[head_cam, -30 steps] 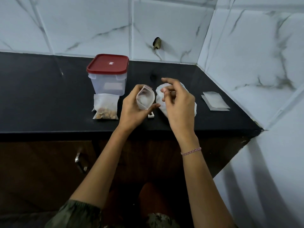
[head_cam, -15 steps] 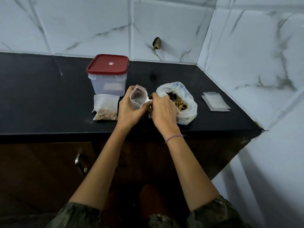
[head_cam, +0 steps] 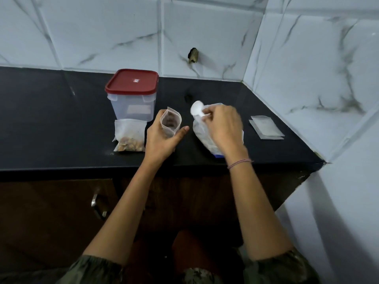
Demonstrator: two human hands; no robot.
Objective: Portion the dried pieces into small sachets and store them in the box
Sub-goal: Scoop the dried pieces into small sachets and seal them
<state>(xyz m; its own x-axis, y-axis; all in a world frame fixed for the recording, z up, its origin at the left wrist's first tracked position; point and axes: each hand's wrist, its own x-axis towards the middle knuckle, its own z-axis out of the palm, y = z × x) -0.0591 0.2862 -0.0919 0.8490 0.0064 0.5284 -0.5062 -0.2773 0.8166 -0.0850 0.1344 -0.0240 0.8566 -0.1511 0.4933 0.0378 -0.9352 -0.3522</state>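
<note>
Black surface, white tile walls. The left hand holds a clear sachet; the right hand pinches a white scoop.

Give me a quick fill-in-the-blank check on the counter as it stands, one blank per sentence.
1. The box is closed with a ___ lid.
2. The left hand holds a small sachet whose mouth is ___.
3. The right hand pinches a scoop above the big bag; the scoop is ___ in colour.
4. The filled sachet lies in ___ of the box.
Missing words: red; open; white; front.
</note>
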